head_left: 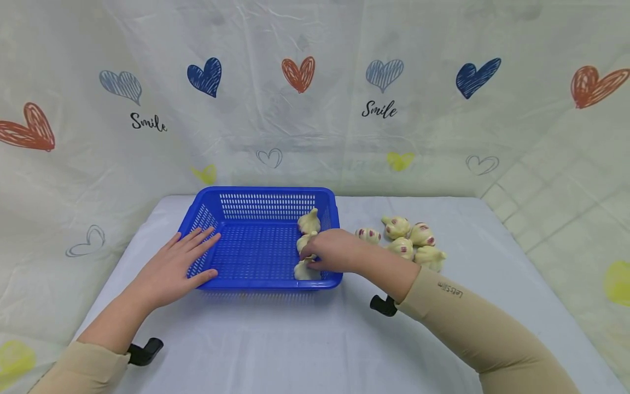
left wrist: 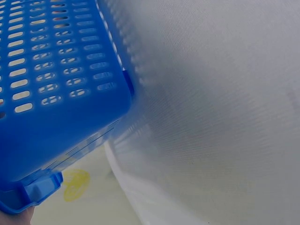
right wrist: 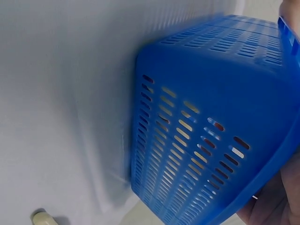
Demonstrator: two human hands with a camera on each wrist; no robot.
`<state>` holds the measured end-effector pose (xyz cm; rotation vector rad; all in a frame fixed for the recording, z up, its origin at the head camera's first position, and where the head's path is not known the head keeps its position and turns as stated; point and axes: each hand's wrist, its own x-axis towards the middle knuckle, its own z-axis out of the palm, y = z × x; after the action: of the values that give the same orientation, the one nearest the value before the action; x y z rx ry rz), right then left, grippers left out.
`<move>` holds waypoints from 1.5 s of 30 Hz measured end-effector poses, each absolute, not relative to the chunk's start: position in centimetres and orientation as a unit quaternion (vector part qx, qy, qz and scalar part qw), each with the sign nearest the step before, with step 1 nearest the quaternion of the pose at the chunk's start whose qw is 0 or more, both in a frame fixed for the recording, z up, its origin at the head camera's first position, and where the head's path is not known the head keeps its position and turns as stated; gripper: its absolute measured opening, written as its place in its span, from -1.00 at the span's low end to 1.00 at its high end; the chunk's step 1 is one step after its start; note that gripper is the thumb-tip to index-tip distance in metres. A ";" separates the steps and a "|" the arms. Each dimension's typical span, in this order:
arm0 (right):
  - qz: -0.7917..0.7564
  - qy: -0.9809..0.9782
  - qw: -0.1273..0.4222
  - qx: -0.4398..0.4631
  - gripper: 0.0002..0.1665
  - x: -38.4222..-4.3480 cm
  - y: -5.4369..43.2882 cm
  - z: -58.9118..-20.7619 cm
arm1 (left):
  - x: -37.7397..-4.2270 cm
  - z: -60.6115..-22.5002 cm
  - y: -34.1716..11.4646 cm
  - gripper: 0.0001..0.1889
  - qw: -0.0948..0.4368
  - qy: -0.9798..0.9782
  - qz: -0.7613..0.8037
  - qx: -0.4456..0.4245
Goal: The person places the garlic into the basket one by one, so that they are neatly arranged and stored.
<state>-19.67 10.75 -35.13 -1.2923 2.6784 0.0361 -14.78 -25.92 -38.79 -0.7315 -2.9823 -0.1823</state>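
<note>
A blue plastic basket [head_left: 268, 284] with slotted walls stands on the table. My left hand [head_left: 172, 271] rests on its left rim with fingers spread and straight. Inside the basket's right end, my right hand [head_left: 337, 250] reaches down and pinches a garlic bulb [head_left: 303, 271] at the front corner; the fingers partly cover it. Behind that bulb sit a second garlic bulb [head_left: 302, 242], partly hidden by the hand, and a third garlic bulb [head_left: 309, 222]. In the right wrist view, the right hand [right wrist: 276, 199] shows beyond the basket wall [right wrist: 197, 89].
Several garlic bulbs [head_left: 422, 234] lie grouped on the white-covered table [head_left: 275, 339] right of the basket, some partly behind my right forearm. A pale sheet [head_left: 325, 131] printed with hearts hangs behind the table.
</note>
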 end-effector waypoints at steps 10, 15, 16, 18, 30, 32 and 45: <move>0.009 0.892 0.082 -0.444 -0.75 -19.5 10.4 -34.9 | -14.7 -38.7 -25.9 -0.18 0.044 -0.967 -0.065 -0.243; 0.004 0.889 0.082 -0.450 -0.74 -19.5 10.2 -34.8 | -14.7 -38.8 -26.0 -0.16 0.042 -0.968 -0.059 -0.240; 0.001 0.888 0.083 -0.452 -0.74 -19.5 10.2 -34.8 | -14.7 -38.8 -26.0 -0.16 0.040 -0.969 -0.058 -0.238; -0.009 0.885 0.089 -0.456 -0.73 -19.5 10.0 -34.6 | -14.7 -38.8 -26.0 -0.16 0.035 -0.969 -0.058 -0.236; -0.026 0.869 0.138 -0.475 -0.73 -20.0 8.5 -34.8 | -14.7 -38.7 -25.8 -0.17 0.035 -0.969 -0.059 -0.239; -0.021 0.869 0.138 -0.475 -0.76 -20.0 8.5 -34.8 | -14.7 -38.8 -25.9 -0.17 0.034 -0.969 -0.060 -0.239; 0.033 0.894 0.107 -0.434 -0.87 -20.2 10.4 -34.8 | -14.7 -38.9 -25.9 -0.16 0.036 -0.969 -0.058 -0.238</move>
<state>-20.22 10.38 -34.77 -1.2779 2.6322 0.0972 -14.70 -25.95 -38.86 -0.7303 -2.9760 -0.1796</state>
